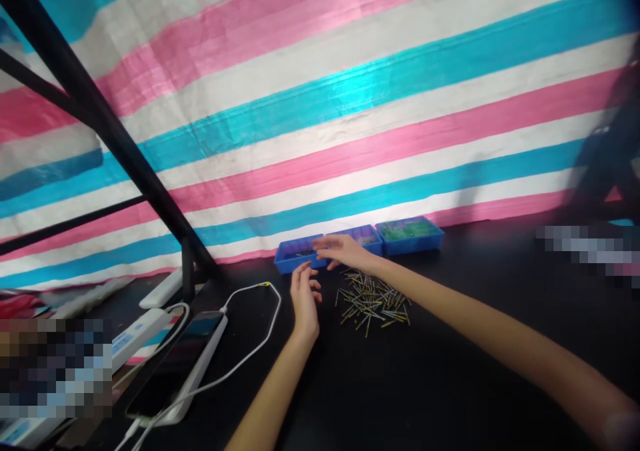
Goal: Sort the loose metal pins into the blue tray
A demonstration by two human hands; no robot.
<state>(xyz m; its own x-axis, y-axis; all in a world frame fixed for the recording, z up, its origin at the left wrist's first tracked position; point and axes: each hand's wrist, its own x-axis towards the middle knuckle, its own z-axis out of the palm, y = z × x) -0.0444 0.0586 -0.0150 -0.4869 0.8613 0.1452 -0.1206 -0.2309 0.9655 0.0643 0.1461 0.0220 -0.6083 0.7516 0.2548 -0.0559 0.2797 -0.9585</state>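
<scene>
Slim rods [373, 304], seemingly metal, lie in a loose heap toward the back edge of the smooth black counter [450, 378], perhaps to be within reach of both hands; the left hand [304, 301] is at the heap's left, its fingers half curled, with nothing visible between them; the right hand [345, 251] is at the left tray [293, 264], its fingers bent, though I cannot tell whether they hold something; shallow blue trays [415, 245] stand in a row along the back edge, the rightmost with green pieces [413, 229].

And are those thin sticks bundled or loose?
Loose: the thin sticks lie heaped on the black table, crossing at many angles.
</scene>
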